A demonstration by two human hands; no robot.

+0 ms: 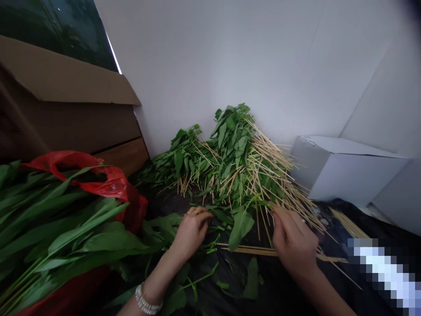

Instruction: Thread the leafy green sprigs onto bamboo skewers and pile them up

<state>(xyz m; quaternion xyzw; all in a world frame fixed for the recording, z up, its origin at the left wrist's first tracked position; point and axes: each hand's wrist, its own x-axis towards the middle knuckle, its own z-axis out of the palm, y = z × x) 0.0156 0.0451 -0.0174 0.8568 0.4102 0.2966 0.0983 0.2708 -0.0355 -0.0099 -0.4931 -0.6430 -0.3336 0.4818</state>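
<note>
My left hand [190, 230] is curled, its fingertips pinched on a green leaf stem [215, 214] lying on the black sheet. My right hand [292, 241] is closed with its fingertips on the stem of a large green leaf [241, 224] that hangs down between both hands; it seems to sit on a thin bamboo skewer. Just behind the hands rises a pile of skewered greens [237, 162], with sticks pointing right and down. A few loose skewers [250, 250] lie flat under my right hand.
A red plastic bag [108, 184] full of long leafy greens [55, 237] fills the left. Cardboard boxes [66, 109] stand behind it. A white box [345, 169] sits at the right by the wall. More skewers [348, 226] lie at the right. A black sheet [279, 289] covers the surface.
</note>
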